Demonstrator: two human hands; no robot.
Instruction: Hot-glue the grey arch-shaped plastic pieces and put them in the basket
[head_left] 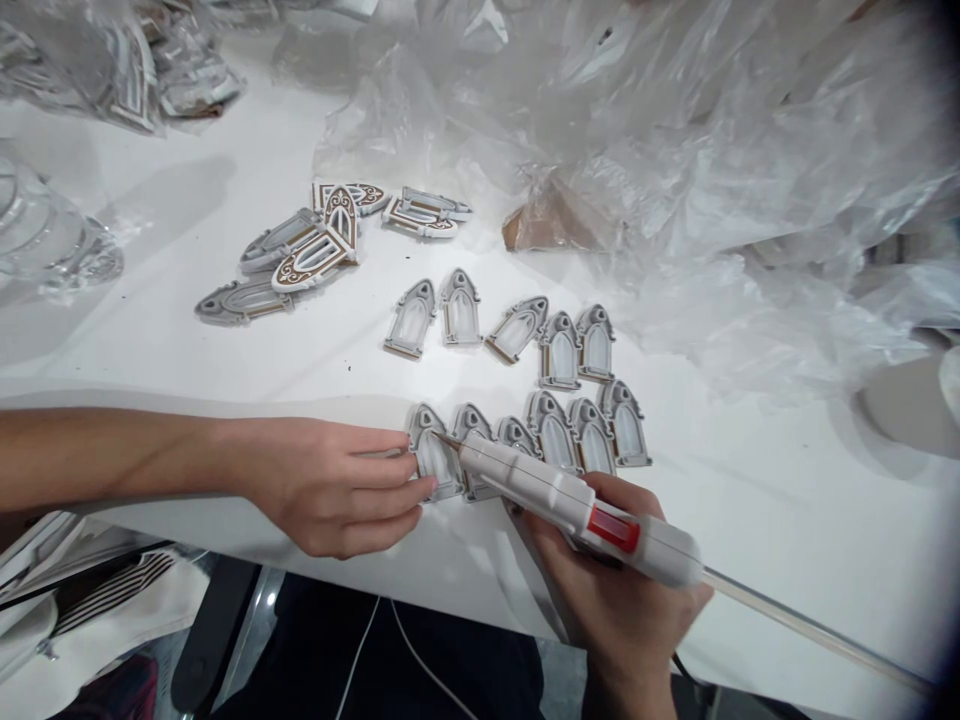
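My right hand (626,610) is wrapped round a white hot glue gun (536,485) with a red window, and a long clear glue stick (810,625) runs out of its back end. The gun's nozzle points left, over the leftmost small arched window frame (435,462) of the front row. At that frame's left edge lie the stretched fingertips of my left hand (337,487), palm down and gripping nothing. Several matching grey frames lie back side up to the right, some partly hidden by the gun. Behind them is a second row of frames (559,350).
A loose pile of gold-patterned white arched pieces (319,250) lies at the back left. Crumpled clear plastic bags (712,180) cover the back and right of the white table (300,355). Clear plastic ware (45,230) stands at the left, and a white roll (919,395) at the right.
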